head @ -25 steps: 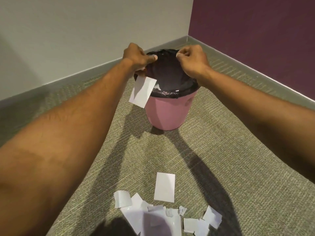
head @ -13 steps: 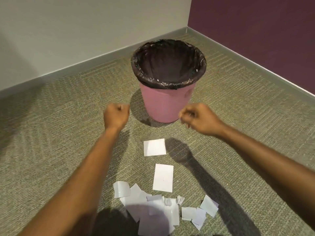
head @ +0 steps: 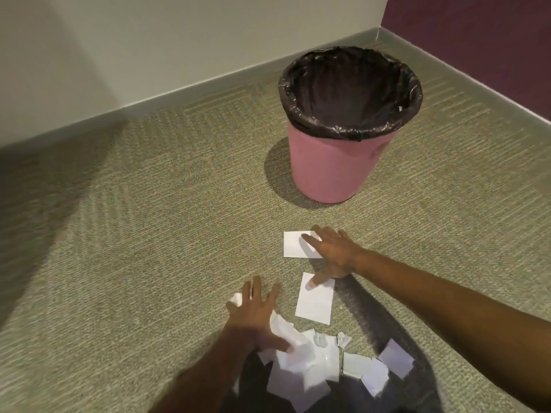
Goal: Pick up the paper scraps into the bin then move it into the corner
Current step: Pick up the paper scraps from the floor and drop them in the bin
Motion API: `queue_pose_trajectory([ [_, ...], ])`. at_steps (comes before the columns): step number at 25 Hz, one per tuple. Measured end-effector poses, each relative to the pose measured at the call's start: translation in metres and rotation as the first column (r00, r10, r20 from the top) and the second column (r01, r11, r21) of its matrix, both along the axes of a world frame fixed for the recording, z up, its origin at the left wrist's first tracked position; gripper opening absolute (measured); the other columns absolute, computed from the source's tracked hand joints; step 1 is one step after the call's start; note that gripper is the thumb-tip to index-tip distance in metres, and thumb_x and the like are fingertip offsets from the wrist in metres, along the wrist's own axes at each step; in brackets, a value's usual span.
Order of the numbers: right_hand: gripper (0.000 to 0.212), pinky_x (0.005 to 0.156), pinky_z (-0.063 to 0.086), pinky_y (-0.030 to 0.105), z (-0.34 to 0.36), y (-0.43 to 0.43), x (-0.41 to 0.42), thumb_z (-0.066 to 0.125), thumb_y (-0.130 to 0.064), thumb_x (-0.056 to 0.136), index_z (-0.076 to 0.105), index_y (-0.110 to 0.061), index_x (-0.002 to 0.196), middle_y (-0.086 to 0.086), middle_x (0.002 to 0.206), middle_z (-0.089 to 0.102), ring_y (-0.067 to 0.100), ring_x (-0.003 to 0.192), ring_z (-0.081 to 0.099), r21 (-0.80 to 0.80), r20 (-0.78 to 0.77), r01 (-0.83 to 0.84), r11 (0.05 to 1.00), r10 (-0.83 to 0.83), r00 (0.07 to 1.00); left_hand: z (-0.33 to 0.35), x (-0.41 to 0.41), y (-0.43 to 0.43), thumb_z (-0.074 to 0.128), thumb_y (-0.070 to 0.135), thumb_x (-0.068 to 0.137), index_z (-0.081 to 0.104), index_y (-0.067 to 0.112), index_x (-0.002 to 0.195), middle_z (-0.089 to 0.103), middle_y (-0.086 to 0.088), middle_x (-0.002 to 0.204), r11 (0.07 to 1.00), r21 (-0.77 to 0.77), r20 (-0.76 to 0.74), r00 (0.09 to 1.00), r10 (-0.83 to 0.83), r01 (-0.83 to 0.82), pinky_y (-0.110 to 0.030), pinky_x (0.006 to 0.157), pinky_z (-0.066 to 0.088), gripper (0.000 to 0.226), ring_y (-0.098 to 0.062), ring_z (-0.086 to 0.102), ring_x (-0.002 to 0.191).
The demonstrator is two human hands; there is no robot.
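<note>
A pink bin [head: 334, 171] lined with a black bag stands upright on the carpet, a short way out from the room's corner. White paper scraps lie in front of it. My right hand [head: 334, 251] lies flat with spread fingers on a rectangular scrap [head: 293, 244], its thumb touching a second rectangular scrap [head: 316, 302]. My left hand [head: 253, 314] rests with fingers spread on the left edge of a pile of torn scraps [head: 307, 362]. More small pieces [head: 393, 357] lie to the right of the pile.
Grey-green carpet [head: 149, 204] covers the floor. A pale wall with a grey baseboard [head: 179, 90] runs behind, meeting a dark purple wall [head: 477, 31] at the corner [head: 379, 28] behind the bin.
Both hands came down from the bin's rim to the floor and opened flat onto the scraps. A rectangular scrap dropped from the left hand onto the carpet in front of the bin.
</note>
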State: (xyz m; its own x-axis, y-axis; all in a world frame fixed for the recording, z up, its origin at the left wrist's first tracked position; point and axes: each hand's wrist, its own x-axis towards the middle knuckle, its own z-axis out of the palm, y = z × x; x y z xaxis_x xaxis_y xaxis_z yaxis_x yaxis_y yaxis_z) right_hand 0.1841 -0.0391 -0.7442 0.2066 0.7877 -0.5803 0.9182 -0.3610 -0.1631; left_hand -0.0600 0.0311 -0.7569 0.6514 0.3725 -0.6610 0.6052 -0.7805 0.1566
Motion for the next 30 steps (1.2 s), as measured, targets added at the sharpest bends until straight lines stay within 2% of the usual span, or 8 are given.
queue_pose_trajectory([
  [4,0.119,0.118,0.002,0.057,-0.013,0.009,-0.005,0.065,-0.074,0.07,-0.002,-0.025,0.155,0.015,0.163,-0.012,0.039,0.149,-0.006,-0.037,0.069,-0.08,0.996,0.082,0.994,-0.009,-0.018,0.001,0.08,0.071,0.029,0.045,0.026,0.137,0.043,-0.022,0.145,0.944,0.271,0.082,0.972,-0.218,0.189,-0.056,0.076,0.054,0.122,-0.041,0.052,0.124],
  [8,0.074,0.112,0.027,0.049,-0.014,0.005,-0.012,0.06,-0.047,0.09,0.027,-0.015,0.148,0.017,0.157,0.021,0.037,0.14,0.026,0.139,0.172,-0.074,0.988,0.049,0.984,-0.012,-0.01,0.006,0.073,0.031,0.077,0.038,0.021,0.137,0.031,-0.008,0.143,0.977,0.155,0.252,0.951,-0.182,0.146,-0.036,0.093,0.044,0.071,-0.027,0.037,0.126],
  [12,0.069,0.102,0.037,0.044,-0.012,0.001,-0.017,0.065,-0.041,0.088,0.034,-0.012,0.143,0.015,0.141,0.041,0.032,0.123,0.044,0.25,0.179,-0.054,0.967,0.008,0.984,-0.013,-0.001,0.01,0.061,0.017,0.086,0.041,0.023,0.14,0.036,-0.005,0.138,0.99,0.074,0.304,0.943,-0.138,0.122,-0.033,0.094,0.041,0.058,-0.025,0.041,0.123],
  [17,0.064,0.089,0.05,0.037,-0.019,-0.011,-0.012,0.076,-0.027,0.08,0.046,-0.011,0.135,0.011,0.125,0.059,0.027,0.108,0.057,0.239,-0.129,0.311,0.92,-0.288,0.949,-0.016,0.008,0.012,0.067,0.011,0.084,0.057,0.013,0.128,0.053,-0.008,0.129,0.988,-0.124,0.253,0.96,0.117,-0.088,-0.026,0.095,0.043,0.046,-0.022,0.054,0.115],
  [21,0.02,0.059,0.049,0.027,-0.009,-0.019,-0.007,0.066,-0.016,0.091,0.069,-0.003,0.106,0.009,0.087,0.072,0.017,0.069,0.063,0.192,-0.48,0.596,0.78,-0.455,0.75,-0.004,0.016,0.029,0.073,0.004,0.076,0.064,0.016,0.07,0.065,-0.005,0.083,0.944,-0.253,0.268,0.923,0.277,-0.21,-0.009,0.052,0.036,0.016,-0.014,0.059,0.076],
  [23,0.015,0.051,0.046,0.024,0.003,-0.029,0.0,0.065,-0.019,0.092,0.07,-0.006,0.088,0.009,0.074,0.069,0.014,0.059,0.061,0.122,-0.59,0.665,0.736,-0.485,0.645,0.018,0.029,0.044,0.075,0.003,0.076,0.064,0.014,0.07,0.064,-0.005,0.075,0.922,-0.292,0.3,0.892,0.339,-0.252,-0.009,0.043,0.034,0.017,-0.014,0.057,0.065],
  [26,0.018,0.052,0.051,0.022,0.013,-0.04,0.003,0.065,-0.022,0.092,0.067,-0.009,0.08,0.005,0.075,0.066,0.009,0.062,0.065,-0.023,-0.509,0.425,0.905,-0.377,0.774,0.048,0.043,0.072,0.075,0.0,0.076,0.071,0.001,0.088,0.065,-0.004,0.071,0.906,-0.313,0.355,0.85,0.39,-0.285,-0.014,0.042,0.043,0.012,-0.014,0.058,0.059],
  [30,0.049,0.089,0.05,0.037,-0.002,-0.042,-0.021,0.072,-0.041,0.082,0.062,-0.014,0.121,0.003,0.117,0.06,0.024,0.106,0.058,0.009,-0.155,0.206,0.979,-0.202,0.967,0.084,0.052,0.099,0.076,-0.003,0.074,0.071,0.001,0.102,0.07,-0.014,0.091,0.846,-0.371,0.384,0.766,0.515,-0.383,-0.026,0.056,0.051,0.028,-0.022,0.064,0.07],
])
